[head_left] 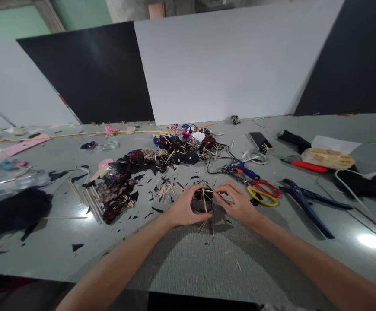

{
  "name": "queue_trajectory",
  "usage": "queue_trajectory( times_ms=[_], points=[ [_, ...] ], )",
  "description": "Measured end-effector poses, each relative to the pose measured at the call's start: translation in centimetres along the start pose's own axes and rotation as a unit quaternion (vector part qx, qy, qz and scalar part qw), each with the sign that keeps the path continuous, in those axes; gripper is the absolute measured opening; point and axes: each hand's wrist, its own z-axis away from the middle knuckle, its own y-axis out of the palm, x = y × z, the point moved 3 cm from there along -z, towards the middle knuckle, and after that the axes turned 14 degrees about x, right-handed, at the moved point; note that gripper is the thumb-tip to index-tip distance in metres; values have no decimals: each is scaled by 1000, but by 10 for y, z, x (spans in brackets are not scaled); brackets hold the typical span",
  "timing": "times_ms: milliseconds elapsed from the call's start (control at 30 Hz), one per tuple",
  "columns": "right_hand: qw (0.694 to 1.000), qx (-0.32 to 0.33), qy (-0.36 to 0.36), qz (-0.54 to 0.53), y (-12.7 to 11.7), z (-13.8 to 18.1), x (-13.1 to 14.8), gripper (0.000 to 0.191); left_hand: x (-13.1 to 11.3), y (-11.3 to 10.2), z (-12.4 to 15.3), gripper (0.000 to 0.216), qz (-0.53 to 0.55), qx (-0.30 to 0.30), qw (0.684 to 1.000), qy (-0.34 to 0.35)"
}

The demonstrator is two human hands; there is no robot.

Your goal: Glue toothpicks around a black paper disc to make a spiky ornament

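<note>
Near the front of the grey table [181, 263], my left hand [186, 207] curls its thumb and fingers around a small dark round piece [198, 202]. Thin wooden sticks [205, 201] cross over this piece and poke out below it. On its right side, my right hand [235, 201] pinches a thin stick [212, 191] between thumb and fingertips, its end at the dark piece. Just beyond my left hand lies a loose pile of short sticks [166, 191]. Dark scraps are scattered around both hands.
Red- and yellow-handled scissors [264, 193], a blue glue gun [244, 169] and blue-handled cutters [304, 205] lie to the right. Similar stick-and-dark-disc pieces [184, 156] are heaped behind. At left are dark red crumpled material [113, 194] and black cloth [16, 214]. Panels [233, 65] stand behind.
</note>
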Motion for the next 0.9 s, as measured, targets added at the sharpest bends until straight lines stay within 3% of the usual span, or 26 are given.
queue_trajectory(
  times_ms=[900],
  points=[
    [995,-3,46,-87,-1,-5,1,6,1,0,0,79,0,2,1000,-11]
  ],
)
